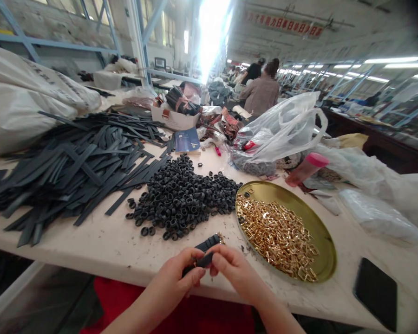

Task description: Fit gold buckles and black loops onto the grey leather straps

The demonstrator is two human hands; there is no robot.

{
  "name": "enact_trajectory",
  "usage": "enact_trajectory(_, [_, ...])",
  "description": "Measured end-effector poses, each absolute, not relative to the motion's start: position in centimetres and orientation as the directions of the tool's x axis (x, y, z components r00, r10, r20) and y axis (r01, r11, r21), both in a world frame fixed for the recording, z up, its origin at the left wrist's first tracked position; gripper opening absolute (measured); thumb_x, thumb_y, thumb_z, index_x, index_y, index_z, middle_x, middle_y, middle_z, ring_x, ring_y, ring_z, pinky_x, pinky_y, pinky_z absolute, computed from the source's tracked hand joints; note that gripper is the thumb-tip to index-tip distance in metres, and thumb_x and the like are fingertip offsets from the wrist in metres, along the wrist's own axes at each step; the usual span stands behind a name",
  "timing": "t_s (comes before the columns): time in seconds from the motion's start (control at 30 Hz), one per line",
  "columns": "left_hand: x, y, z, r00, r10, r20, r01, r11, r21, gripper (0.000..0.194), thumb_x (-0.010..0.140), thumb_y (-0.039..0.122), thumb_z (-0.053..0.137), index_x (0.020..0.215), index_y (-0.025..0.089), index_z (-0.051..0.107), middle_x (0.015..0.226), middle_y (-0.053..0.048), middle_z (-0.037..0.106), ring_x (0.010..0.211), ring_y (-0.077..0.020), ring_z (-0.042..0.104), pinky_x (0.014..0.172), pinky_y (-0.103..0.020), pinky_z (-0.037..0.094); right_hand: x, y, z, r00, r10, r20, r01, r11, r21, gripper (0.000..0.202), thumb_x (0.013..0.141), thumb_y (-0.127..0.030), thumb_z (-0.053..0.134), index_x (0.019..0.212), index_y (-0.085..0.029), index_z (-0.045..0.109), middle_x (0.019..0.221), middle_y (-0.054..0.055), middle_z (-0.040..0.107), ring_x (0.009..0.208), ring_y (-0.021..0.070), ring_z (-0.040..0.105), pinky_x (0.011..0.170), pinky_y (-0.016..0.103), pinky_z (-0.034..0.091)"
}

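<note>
My left hand (pixel 184 271) is closed around a dark strap (pixel 205 260) near the table's front edge. From the other side, the fingers of my right hand (pixel 232 268) pinch the same strap. Just beyond my fingertips lies a banded dark strap piece (pixel 208 242) with gold metal (pixel 221 238) at its far end; whether it joins the held strap I cannot tell. A heap of small black loops (pixel 181 199) spreads out past my hands. To the right, a round gold tray (pixel 320 232) holds a pile of gold buckles (pixel 282 236).
Dark flat strips (pixel 80 157) are heaped on the left, by a white sack (pixel 28 97). A blue booklet (pixel 188 140), a clear plastic bag (pixel 282 125) and a pink-lidded bottle (pixel 308 169) stand behind. A black phone (pixel 376 292) lies at right. People (pixel 263 90) sit farther back.
</note>
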State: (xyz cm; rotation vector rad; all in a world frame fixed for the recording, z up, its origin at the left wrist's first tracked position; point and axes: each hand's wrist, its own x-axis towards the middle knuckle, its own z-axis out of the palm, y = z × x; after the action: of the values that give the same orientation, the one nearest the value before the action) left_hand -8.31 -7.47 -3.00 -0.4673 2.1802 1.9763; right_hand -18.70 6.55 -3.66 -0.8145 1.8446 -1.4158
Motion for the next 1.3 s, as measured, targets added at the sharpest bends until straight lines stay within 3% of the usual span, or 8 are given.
enact_trajectory(0.17, [-10.0,-8.4,-3.8,-0.904,-0.224,-0.364,-0.392,0.092,0.916,0.02,0.079,0.037,0.042,0.078,0.018,0.047,0.052,0.007,0.049,0.037,-0.0069,0.034,0.038,-0.018,0.027,-26.2,2.9,-4.3,-0.731,-0.674,0.108,-0.63,0.605,-0.487,0.014,0.081,-0.016,0.047,0.082,-0.018,0.061,0.085,0.006,0.059,0.077,0.0172,0.056,0.07,0.028,0.04])
enact_trajectory(0.33, [-10.6,-9.3,-3.4,-0.889,-0.296,-0.35,-0.401,0.132,0.907,0.02,0.079,0.036,0.042,0.072,0.019,0.047,0.047,0.008,0.047,0.037,-0.0071,0.034,0.041,-0.019,0.027,-27.3,1.4,-4.5,-0.721,-0.683,0.12,-0.654,0.613,-0.443,0.012,0.077,-0.015,0.051,0.068,-0.017,0.058,0.08,0.007,0.056,0.077,0.0187,0.053,0.07,0.029,0.038])
enact_trajectory(0.4, [-10.8,-9.4,-3.0,-0.883,-0.345,-0.317,-0.387,0.155,0.909,0.022,0.081,0.038,0.042,0.072,0.019,0.048,0.047,0.008,0.047,0.038,-0.0072,0.035,0.042,-0.019,0.027,-26.0,2.2,-3.8,-0.735,-0.675,0.066,-0.548,0.534,-0.643,0.012,0.08,-0.023,0.049,0.072,-0.018,0.056,0.078,0.005,0.055,0.073,0.017,0.053,0.067,0.029,0.04])
enact_trajectory(0.47, [-11.0,-9.1,-2.6,-0.881,-0.383,-0.279,-0.363,0.167,0.917,0.023,0.081,0.039,0.041,0.073,0.019,0.049,0.049,0.008,0.047,0.04,-0.0076,0.036,0.044,-0.019,0.028,-24.2,3.2,-3.0,-0.718,-0.688,-0.101,-0.226,0.368,-0.902,0.017,0.081,-0.034,0.048,0.075,-0.019,0.053,0.07,0.001,0.053,0.067,0.0151,0.052,0.062,0.027,0.041])
enact_trajectory(0.6, [-10.8,-7.8,-1.9,-0.903,-0.366,-0.225,-0.318,0.217,0.923,0.023,0.08,0.036,0.042,0.071,0.018,0.051,0.049,0.007,0.045,0.047,-0.0092,0.041,0.048,-0.019,0.031,-20.4,4.9,-2.4,-0.645,-0.707,-0.291,0.343,0.072,-0.936,0.026,0.075,-0.043,0.057,0.072,-0.019,0.049,0.063,-0.003,0.051,0.06,0.0113,0.05,0.06,0.025,0.041])
enact_trajectory(0.8, [-8.6,-6.2,-0.9,-0.937,-0.195,-0.291,-0.338,0.289,0.896,0.022,0.079,0.031,0.042,0.064,0.017,0.05,0.047,0.006,0.042,0.045,-0.0091,0.039,0.046,-0.019,0.03,-17.5,6.7,-2.7,-0.673,-0.703,-0.23,0.295,0.03,-0.955,0.025,0.068,-0.038,0.066,0.077,-0.017,0.055,0.058,-0.005,0.053,0.054,0.0093,0.048,0.06,0.025,0.039])
enact_trajectory(1.0, [-6.2,-5.0,-0.3,-0.964,-0.195,-0.179,-0.211,0.157,0.965,0.023,0.075,0.013,0.04,0.097,0.017,0.042,0.067,0.004,0.056,0.063,-0.0108,0.052,0.063,-0.023,0.04,-15.0,7.8,-1.7,-0.694,-0.679,-0.242,0.269,0.068,-0.961,0.023,0.07,-0.037,0.064,0.077,-0.016,0.057,0.061,-0.004,0.056,0.057,0.0098,0.05,0.062,0.025,0.039])
enact_trajectory(1.3, [-4.5,-4.7,-0.8,-0.949,-0.232,-0.216,-0.255,0.155,0.955,0.016,0.078,0.022,0.046,0.092,0.02,0.038,0.062,0.006,0.057,0.051,-0.0093,0.049,0.051,-0.02,0.036,-12.3,8.3,-1.9,-0.602,-0.743,-0.291,0.579,-0.156,-0.8,0.035,0.074,-0.051,0.056,0.076,-0.015,0.058,0.067,0.0,0.06,0.056,0.0095,0.052,0.057,0.024,0.042])
